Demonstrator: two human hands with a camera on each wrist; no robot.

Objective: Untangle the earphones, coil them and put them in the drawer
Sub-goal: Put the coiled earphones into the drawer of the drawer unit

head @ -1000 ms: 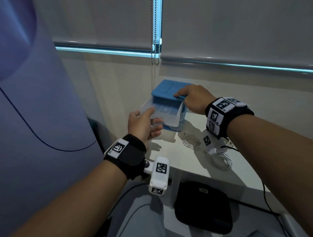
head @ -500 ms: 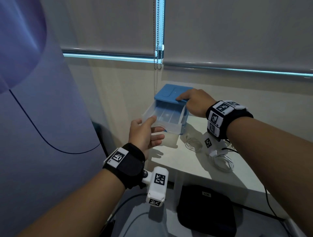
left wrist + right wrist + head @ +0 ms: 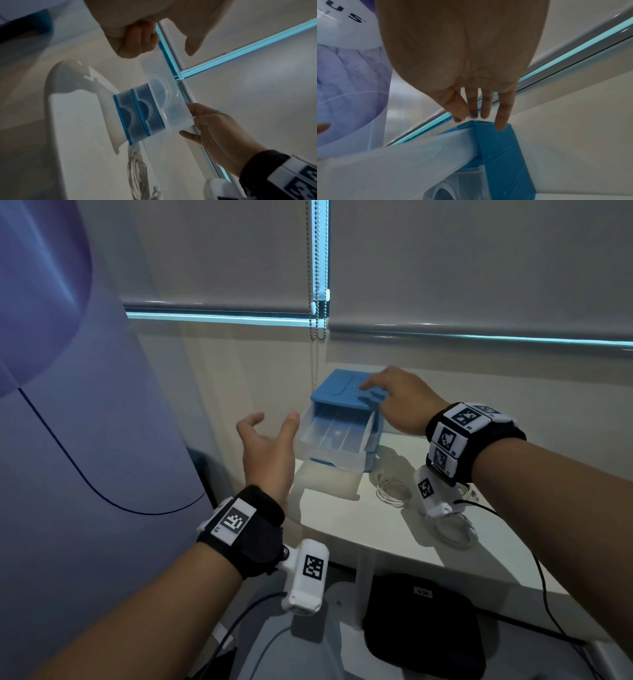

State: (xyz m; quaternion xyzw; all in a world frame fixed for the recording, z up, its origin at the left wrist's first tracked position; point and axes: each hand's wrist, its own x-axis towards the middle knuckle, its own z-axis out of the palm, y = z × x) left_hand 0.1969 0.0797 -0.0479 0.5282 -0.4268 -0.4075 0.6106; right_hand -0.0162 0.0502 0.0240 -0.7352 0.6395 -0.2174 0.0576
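Top drawer (image 3: 337,436) pulled out, nothing inside; earphones (image 3: 392,491) on table (image 3: 342,518).

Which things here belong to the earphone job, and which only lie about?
For the job: earphones, open drawer, blue drawer box.
Lying about: black case under the table, blind chain.

Dim, soft-shadowed, blurred wrist views.
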